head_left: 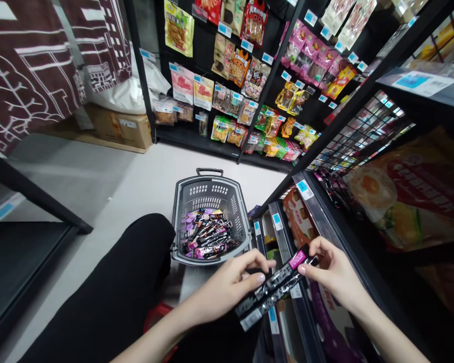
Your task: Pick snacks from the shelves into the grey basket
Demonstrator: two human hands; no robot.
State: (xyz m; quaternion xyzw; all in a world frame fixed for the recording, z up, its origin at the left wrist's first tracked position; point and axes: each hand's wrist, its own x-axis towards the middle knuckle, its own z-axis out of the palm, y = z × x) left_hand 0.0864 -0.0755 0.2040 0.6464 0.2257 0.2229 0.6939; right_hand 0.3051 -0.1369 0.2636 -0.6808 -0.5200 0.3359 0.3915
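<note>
My left hand [230, 282] and my right hand [331, 267] both grip a small bundle of long black snack packets [274, 287] with pink ends, held slantwise over the front edge of a low shelf. The left hand's fingers curl over the bundle's lower part; the right hand pinches its upper pink end. Just beyond them a grey shopping basket [181, 201] stands on the floor, holding several more of the same black and pink packets [208, 234].
Black wire shelves [348, 136] with price tags and bagged snacks run along the right and the back. My black-trousered knee [128, 282] is at lower left. A cardboard box [121, 128] and a patterned curtain [26, 65] stand at far left. Pale floor lies around the basket.
</note>
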